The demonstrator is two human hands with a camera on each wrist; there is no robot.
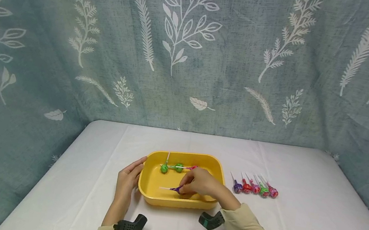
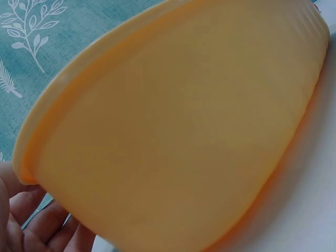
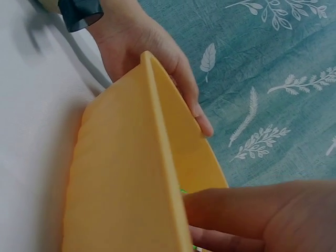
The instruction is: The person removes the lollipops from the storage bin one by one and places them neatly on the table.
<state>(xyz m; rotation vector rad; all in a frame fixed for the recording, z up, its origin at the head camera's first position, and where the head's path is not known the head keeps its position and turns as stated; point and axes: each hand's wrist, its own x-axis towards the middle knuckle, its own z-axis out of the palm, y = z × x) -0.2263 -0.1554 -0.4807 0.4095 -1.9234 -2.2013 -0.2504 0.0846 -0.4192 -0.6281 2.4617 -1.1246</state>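
In the head view, the right hand (image 1: 202, 183) pinches a purple lollipop (image 1: 176, 189) inside the yellow tray (image 1: 174, 204) — probably light, stiff, slick-wrapped, best held at its head. Left wrist: the left hand (image 2: 43, 223) rests loosely against the tray's end. Right wrist: the tray hides the pinch.

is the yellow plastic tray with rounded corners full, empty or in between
In between: the tray holds two green-wrapped lollipops and a pink-wrapped one, bare bottom showing; the right hand holds a purple-wrapped lollipop inside it.
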